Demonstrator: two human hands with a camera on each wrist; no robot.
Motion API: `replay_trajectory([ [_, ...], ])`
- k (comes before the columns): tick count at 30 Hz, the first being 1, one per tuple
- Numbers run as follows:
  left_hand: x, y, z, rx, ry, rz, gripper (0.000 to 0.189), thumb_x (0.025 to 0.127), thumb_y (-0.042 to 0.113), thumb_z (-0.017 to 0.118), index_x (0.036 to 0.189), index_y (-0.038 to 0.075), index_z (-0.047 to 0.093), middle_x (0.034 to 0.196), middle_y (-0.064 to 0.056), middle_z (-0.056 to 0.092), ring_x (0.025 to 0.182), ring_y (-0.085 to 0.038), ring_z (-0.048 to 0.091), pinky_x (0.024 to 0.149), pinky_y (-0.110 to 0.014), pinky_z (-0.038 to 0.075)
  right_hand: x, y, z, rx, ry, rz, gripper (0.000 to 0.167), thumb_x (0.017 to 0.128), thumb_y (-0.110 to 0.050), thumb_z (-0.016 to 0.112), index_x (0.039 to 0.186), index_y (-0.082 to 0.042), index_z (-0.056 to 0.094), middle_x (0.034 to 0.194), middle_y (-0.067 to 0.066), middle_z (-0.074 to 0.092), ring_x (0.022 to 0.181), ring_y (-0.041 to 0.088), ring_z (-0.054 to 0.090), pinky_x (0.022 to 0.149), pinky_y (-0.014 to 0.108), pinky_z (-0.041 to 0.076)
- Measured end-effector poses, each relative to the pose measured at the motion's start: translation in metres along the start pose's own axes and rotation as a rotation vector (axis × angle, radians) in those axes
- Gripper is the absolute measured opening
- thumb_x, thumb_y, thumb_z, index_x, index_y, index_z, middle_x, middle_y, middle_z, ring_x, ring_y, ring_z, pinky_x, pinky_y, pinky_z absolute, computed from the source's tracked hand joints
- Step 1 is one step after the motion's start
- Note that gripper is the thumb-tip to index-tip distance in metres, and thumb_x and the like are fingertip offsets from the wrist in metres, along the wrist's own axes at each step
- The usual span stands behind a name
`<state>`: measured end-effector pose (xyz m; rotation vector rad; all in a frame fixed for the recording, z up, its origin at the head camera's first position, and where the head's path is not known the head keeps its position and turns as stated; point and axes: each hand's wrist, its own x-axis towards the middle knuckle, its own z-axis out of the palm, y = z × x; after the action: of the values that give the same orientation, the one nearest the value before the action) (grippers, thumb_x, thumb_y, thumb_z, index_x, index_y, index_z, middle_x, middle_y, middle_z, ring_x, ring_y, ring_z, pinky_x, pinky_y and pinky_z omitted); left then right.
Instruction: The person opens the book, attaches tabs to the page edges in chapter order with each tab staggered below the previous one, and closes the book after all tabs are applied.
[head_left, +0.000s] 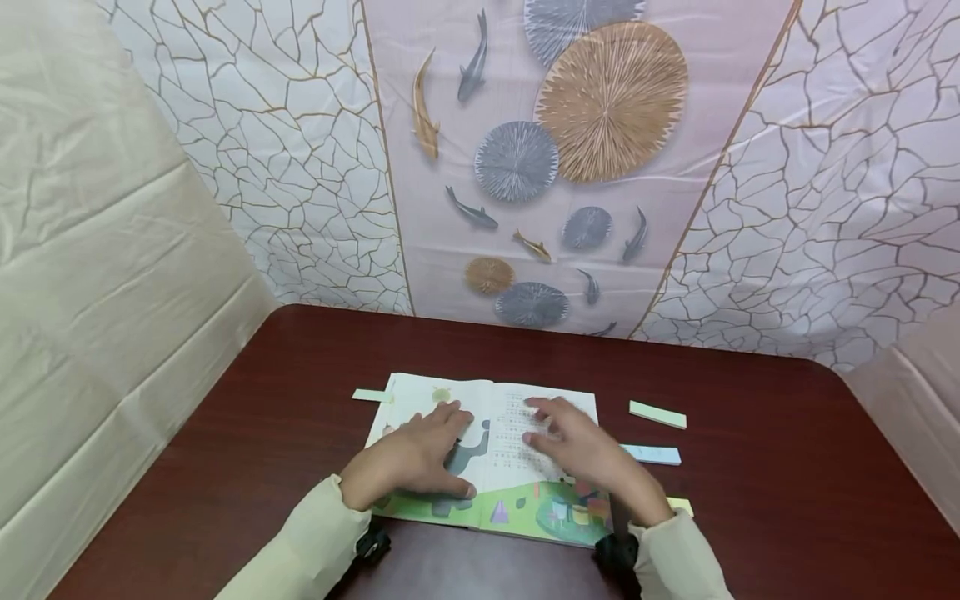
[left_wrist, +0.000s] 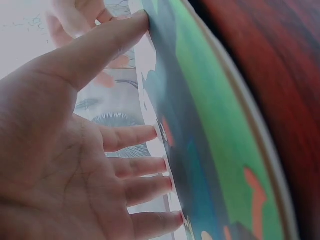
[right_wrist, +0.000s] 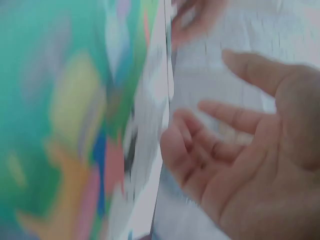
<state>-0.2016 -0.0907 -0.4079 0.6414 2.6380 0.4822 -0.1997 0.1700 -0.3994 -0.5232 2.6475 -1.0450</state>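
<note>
Head view: an open picture book [head_left: 517,477] lies flat near the middle of a dark red-brown worktop [head_left: 225,467], two bare hands over its pages. At the book's 9 o'clock, the person's left hand [head_left: 422,454] rests with fingers spread on the left page [head_left: 408,390], thumb stretched toward the spine; the left wrist view shows fingertips and thumb tip meeting the paper. At 3 o'clock, the right hand [head_left: 581,443], slightly blurred, is over the right page [head_left: 551,397], its fingers loosely bent, thumb apart, gripping nothing; whether a fingertip touches the paper cannot be told. A pale green strip [head_left: 367,395] juts from the book's edge at 10 o'clock. Across the book, a second green strip [head_left: 657,414] lies apart at 2 o'clock, a blue strip [head_left: 652,454] at 3 o'clock beside the right wrist, and a yellow strip [head_left: 681,506] at 4 o'clock, partly hidden by the right arm. Cream sleeves [head_left: 315,533] cover both forearms. At 12 o'clock, beyond the worktop, hangs a cloth [head_left: 525,208] printed with fish and round discs
</note>
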Motion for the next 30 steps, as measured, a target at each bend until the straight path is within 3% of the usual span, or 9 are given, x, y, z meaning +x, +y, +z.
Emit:
replay_trajectory([
  [4,-0.001,0.001,-0.001,-0.01,0.009,-0.01,0.099,0.084,0.05,0.088,0.162,0.013,0.04,0.172,-0.014,0.028,0.16,-0.033,0.024,0.125,-0.06,0.028,0.004,0.02,-0.021,-0.023,0.065,0.161,0.057,0.103,-0.025,0.07,0.151,0.001,0.053,0.138,0.024,0.058,0.126,0.041,0.056,0.097,0.057,0.053],
  [9,-0.002,-0.002,-0.001,-0.022,0.008,-0.017,0.1,0.084,0.051,0.087,0.162,0.013,0.039,0.172,-0.014,0.027,0.16,-0.034,0.024,0.124,-0.061,0.027,0.007,0.041,-0.038,-0.018,0.075,0.257,0.066,0.102,-0.028,0.073,0.154,0.003,0.048,0.156,0.033,0.039,0.146,0.054,0.031,0.106,0.067,0.044],
  [12,-0.002,-0.006,0.0,-0.038,0.012,-0.02,0.099,0.084,0.05,0.087,0.162,0.013,0.039,0.172,-0.015,0.027,0.16,-0.035,0.024,0.124,-0.062,0.027,0.01,0.048,-0.04,-0.011,0.074,0.269,0.07,0.1,-0.027,0.076,0.154,0.004,0.046,0.16,0.035,0.031,0.148,0.056,0.025,0.109,0.069,0.041],
  [16,-0.003,-0.01,0.001,-0.05,0.016,-0.034,0.098,0.084,0.05,0.088,0.162,0.014,0.039,0.172,-0.014,0.027,0.159,-0.039,0.025,0.122,-0.066,0.028,0.014,0.051,-0.037,-0.044,0.066,0.251,0.074,0.097,-0.028,0.079,0.154,0.006,0.046,0.158,0.034,0.034,0.146,0.055,0.028,0.108,0.068,0.042],
  [25,0.0,-0.009,0.003,-0.052,0.012,-0.019,0.098,0.084,0.051,0.087,0.162,0.017,0.038,0.173,-0.013,0.026,0.157,-0.044,0.028,0.12,-0.068,0.028,0.013,0.045,-0.031,-0.209,0.094,0.261,0.076,0.096,-0.027,0.08,0.154,0.007,0.046,0.156,0.032,0.037,0.141,0.052,0.029,0.103,0.063,0.046],
  [27,0.001,-0.008,0.003,-0.052,0.012,-0.017,0.098,0.084,0.051,0.087,0.162,0.017,0.039,0.173,-0.012,0.026,0.155,-0.048,0.029,0.118,-0.071,0.029,0.012,0.043,-0.03,-0.249,0.107,0.265,0.073,0.096,-0.027,0.081,0.152,0.007,0.049,0.155,0.032,0.039,0.139,0.051,0.032,0.101,0.061,0.048],
  [30,0.002,-0.008,0.003,-0.047,0.011,-0.005,0.098,0.085,0.05,0.087,0.162,0.016,0.039,0.173,-0.013,0.027,0.156,-0.045,0.028,0.121,-0.068,0.028,0.01,0.041,-0.027,-0.328,0.125,0.267,0.065,0.095,-0.028,0.082,0.145,0.006,0.059,0.151,0.03,0.046,0.132,0.048,0.04,0.094,0.056,0.052],
])
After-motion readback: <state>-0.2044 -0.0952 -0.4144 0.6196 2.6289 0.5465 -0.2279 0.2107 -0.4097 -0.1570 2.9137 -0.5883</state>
